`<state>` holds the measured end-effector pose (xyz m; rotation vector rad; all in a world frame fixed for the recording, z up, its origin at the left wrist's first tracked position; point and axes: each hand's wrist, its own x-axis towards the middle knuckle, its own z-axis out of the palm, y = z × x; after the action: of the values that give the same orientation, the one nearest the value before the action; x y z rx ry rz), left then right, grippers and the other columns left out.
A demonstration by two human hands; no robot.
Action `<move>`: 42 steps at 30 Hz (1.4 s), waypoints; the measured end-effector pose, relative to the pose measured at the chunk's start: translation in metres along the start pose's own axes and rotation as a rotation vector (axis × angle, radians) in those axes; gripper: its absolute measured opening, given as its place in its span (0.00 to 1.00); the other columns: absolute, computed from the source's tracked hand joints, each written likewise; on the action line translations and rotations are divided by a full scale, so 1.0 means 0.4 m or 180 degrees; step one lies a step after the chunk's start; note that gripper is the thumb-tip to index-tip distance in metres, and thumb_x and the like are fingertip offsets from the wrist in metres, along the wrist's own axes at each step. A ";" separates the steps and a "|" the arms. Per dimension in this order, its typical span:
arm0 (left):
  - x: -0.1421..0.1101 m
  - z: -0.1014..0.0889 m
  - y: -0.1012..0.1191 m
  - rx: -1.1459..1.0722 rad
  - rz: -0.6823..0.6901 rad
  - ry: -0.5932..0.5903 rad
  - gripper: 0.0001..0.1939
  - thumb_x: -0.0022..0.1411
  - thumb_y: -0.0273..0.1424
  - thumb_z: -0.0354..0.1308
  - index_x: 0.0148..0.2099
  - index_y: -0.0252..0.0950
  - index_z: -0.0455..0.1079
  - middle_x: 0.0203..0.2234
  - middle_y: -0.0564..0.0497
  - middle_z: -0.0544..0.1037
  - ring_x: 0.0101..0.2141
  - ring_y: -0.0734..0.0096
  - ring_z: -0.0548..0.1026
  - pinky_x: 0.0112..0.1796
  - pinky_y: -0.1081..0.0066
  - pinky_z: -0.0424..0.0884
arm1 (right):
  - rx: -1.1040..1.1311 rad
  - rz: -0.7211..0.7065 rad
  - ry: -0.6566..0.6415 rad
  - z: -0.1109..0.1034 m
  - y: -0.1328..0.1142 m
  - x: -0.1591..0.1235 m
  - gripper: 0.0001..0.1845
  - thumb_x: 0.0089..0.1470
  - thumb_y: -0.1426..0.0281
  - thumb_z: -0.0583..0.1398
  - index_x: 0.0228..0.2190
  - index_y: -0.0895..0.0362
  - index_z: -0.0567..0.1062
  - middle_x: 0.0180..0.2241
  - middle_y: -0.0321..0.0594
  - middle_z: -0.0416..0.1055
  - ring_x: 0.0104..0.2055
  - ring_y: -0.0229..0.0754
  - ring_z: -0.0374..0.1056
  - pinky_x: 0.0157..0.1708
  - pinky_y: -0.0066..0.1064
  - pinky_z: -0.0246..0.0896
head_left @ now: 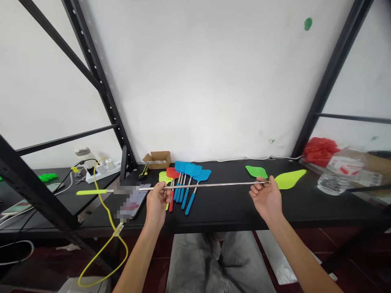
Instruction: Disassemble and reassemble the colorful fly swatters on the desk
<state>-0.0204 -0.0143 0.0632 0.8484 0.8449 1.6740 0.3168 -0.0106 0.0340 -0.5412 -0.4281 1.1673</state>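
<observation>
A long fly swatter [210,185] with a thin metal rod lies level across both my hands, above the black table. Its yellow-green handle [91,192] points left, and its leaf-shaped yellow-green head [290,179] points right. My left hand [156,205] is closed round the rod toward the handle side. Close to the head, my right hand [268,199] pinches the rod between thumb and fingers. Behind my left hand lie several blue fly swatters [190,199], a red one [172,191] and a yellow-green one [165,177]. A green leaf-shaped piece [255,171] rests left of the held head.
A phone [132,203] with a yellow cable [107,211] lies left of my left hand. Behind stand a small cardboard box [157,159] and a box cutter [143,172]. At the right are a clear plastic bottle [339,171] and a red bag [320,150]. Black shelf posts [100,81] flank the table.
</observation>
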 end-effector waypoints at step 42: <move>0.035 -0.105 0.138 -0.0424 0.0465 0.0928 0.17 0.63 0.33 0.40 0.21 0.36 0.51 0.15 0.54 0.56 0.19 0.74 0.54 0.21 0.73 0.54 | -0.0166 -0.1141 0.0510 -0.056 -0.088 0.049 0.25 0.58 0.49 0.55 0.24 0.57 0.72 0.15 0.30 0.55 0.18 0.33 0.53 0.20 0.28 0.52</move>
<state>-0.0855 -0.0181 0.0909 0.5942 0.8717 1.9917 0.3625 -0.0062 0.0381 -0.5717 -0.3990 0.7650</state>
